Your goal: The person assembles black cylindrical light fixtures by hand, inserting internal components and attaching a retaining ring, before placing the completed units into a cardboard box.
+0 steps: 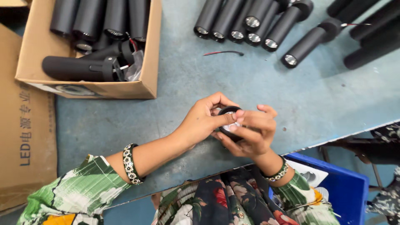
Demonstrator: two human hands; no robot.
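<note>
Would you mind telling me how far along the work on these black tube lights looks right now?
Done, apparently: a row of black tube lights lies on the table, lenses fitted. In hand: the left hand and right hand together hold a round black lamp part at its lens. Left, possibly: more tubes in the cardboard box; whether those are finished cannot be told.
</note>
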